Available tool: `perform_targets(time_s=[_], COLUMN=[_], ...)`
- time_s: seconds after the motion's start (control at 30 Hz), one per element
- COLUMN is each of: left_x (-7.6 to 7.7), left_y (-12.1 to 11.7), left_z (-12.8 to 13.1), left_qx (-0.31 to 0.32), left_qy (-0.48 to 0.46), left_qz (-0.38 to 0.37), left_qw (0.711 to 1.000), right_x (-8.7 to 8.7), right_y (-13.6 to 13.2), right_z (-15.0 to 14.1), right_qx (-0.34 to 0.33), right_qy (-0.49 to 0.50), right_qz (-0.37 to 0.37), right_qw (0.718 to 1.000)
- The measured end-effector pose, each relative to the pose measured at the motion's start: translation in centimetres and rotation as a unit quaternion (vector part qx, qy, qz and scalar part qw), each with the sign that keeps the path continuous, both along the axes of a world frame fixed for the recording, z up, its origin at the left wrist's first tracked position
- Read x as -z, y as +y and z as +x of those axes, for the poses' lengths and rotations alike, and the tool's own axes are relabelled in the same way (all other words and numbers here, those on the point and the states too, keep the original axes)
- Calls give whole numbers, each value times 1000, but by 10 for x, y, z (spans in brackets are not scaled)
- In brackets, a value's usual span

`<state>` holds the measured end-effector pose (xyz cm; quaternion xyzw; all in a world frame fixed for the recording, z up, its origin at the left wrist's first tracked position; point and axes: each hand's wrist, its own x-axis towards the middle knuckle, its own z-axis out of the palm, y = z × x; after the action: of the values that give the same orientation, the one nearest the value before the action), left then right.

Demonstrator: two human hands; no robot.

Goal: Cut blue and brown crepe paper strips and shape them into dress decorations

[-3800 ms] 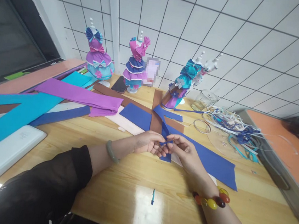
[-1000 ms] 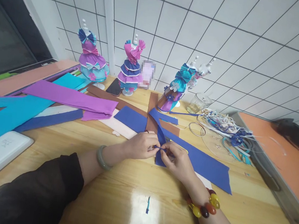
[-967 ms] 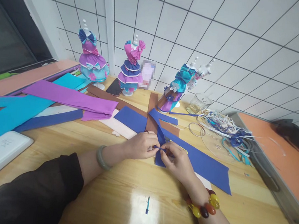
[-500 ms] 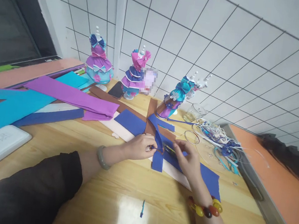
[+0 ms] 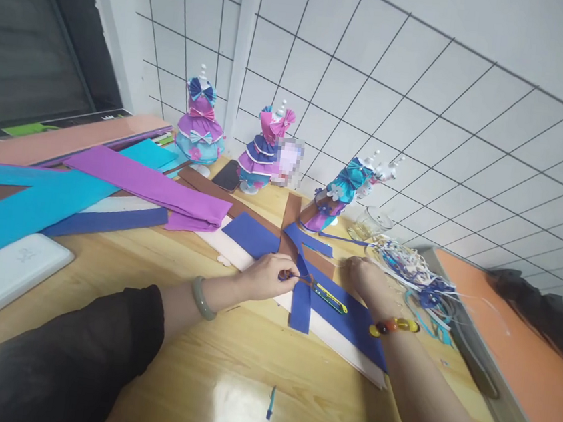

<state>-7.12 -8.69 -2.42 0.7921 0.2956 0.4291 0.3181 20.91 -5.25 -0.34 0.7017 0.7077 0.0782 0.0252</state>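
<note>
My left hand point(image 5: 272, 277) pinches a thin blue and brown strip point(image 5: 306, 279) over the crossed pieces of sheet material. Under its end runs a short upright blue strip point(image 5: 299, 313). Just to the right, a yellow-green utility knife point(image 5: 330, 298) lies on a wide dark blue strip point(image 5: 362, 327). My right hand point(image 5: 365, 278) is low over the table, beyond the knife, with its fingers curled and their tips hidden; what they hold, if anything, does not show. A brown strip point(image 5: 321, 261) lies between the hands.
Dress forms in small ruffled dresses, including a purple and aqua one point(image 5: 201, 122), stand along the tiled wall. A glass jar point(image 5: 368, 223) and a tangle of cords point(image 5: 414, 265) are at right. A purple strip point(image 5: 153, 187) and white power bank point(image 5: 12, 280) lie left.
My right hand has moved away from the knife, towards the back right, and its fingers have turned out of sight. The knife now lies uncovered. My left hand keeps its pinch on the strip.
</note>
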Motion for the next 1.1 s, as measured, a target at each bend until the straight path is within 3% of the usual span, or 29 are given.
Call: perform_targets(time_s=[0.23, 0.57, 0.63, 0.77, 0.83, 0.97, 1.1], left_x=[-1, 4, 6, 7, 6, 3, 2], left_y=[0, 4, 6, 9, 10, 12, 15], left_z=[0, 2, 2, 3, 3, 2, 3], left_qx=[-1, -10, -3, -1, 0, 6, -16], left_qy=[-14, -67, -84, -120, -141, -206, -269], left_qz=[-27, -141, -184, -225, -238, -286, -316], left_qw=[1000, 988, 979, 967, 961, 936, 910], right_x=[-4, -22, -28, -46, -57, -79, -93], right_y=[-18, -51, -59, -71, -77, -91, -108], right_z=[3, 37, 35, 17, 2, -31, -60], right_qx=[-50, 90, 96, 105, 86, 40, -11], right_qy=[52, 220, 323, 570, 622, 663, 663], right_qz=[53, 139, 146, 214, 246, 311, 343], right_qw=[996, 961, 930, 786, 739, 680, 665])
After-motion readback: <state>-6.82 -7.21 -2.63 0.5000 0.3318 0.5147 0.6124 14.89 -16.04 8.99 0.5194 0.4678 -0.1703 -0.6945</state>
